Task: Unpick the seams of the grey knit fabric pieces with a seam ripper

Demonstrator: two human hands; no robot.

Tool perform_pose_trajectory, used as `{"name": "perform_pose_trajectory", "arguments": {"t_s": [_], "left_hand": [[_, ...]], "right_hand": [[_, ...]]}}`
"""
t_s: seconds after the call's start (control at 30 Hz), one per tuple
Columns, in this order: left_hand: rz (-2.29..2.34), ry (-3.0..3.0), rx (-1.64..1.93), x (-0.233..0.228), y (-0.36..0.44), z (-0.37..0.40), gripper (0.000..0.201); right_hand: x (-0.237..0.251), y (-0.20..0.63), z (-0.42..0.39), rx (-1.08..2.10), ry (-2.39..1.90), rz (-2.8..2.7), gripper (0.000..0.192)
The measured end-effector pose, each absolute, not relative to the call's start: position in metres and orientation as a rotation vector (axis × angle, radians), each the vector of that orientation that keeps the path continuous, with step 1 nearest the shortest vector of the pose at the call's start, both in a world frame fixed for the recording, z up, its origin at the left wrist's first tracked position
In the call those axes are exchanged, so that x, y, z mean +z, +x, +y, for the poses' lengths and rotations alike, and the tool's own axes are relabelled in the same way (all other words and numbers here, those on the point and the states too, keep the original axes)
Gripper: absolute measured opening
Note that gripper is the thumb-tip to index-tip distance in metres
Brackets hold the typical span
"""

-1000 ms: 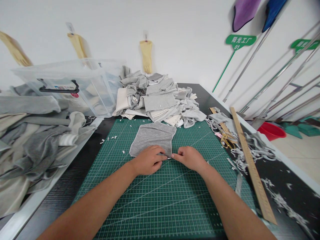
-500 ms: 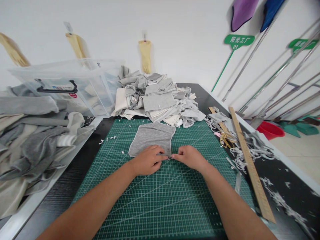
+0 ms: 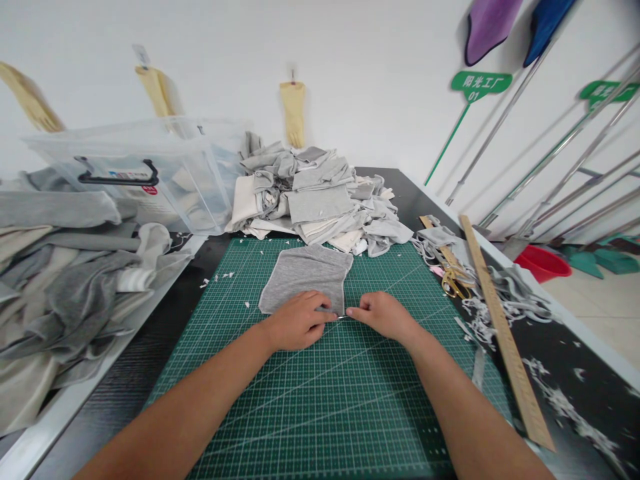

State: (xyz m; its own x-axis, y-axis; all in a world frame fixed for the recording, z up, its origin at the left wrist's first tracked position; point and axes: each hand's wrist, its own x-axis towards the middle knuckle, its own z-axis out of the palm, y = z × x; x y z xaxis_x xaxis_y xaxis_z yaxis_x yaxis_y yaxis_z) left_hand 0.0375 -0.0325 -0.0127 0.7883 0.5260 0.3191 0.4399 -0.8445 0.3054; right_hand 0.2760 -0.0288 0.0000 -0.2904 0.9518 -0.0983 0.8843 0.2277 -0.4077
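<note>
A grey knit cloth piece (image 3: 305, 277) with pale edges lies on the green cutting mat (image 3: 320, 400). My left hand (image 3: 300, 320) is closed at its near edge, thumb and fingers pinching the cloth close to its near right corner. Just right of that corner is my right hand (image 3: 380, 315), its fingers curled and its thumb pointing at the left fingertips. A short, thin shiny sliver (image 3: 343, 317) shows between the two hands; I cannot tell what it is. Whatever the right fingers hold is hidden.
Behind the mat rises a heap of grey and cream cloth pieces (image 3: 320, 193). More cloth (image 3: 75, 287) and a clear plastic box (image 3: 130, 207) stand at left. On the right lie a wooden ruler (image 3: 505, 333), gold-handled scissors (image 3: 453, 285) and white scraps (image 3: 565, 400).
The whole view has shifted very slightly. Both hands keep nearly the same pose at the cloth's near right corner, and the cloth lies as before.
</note>
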Motion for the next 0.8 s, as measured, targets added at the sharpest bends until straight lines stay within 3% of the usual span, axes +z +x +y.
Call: {"name": "perform_pose_trajectory", "arguments": {"t_s": [0.8], "left_hand": [[0.755,2.745,0.583,-0.0135,0.0377,-0.032,0.035]], "right_hand": [[-0.0024,0.278,-0.0288,0.576,-1.724,-2.319,0.043]]}}
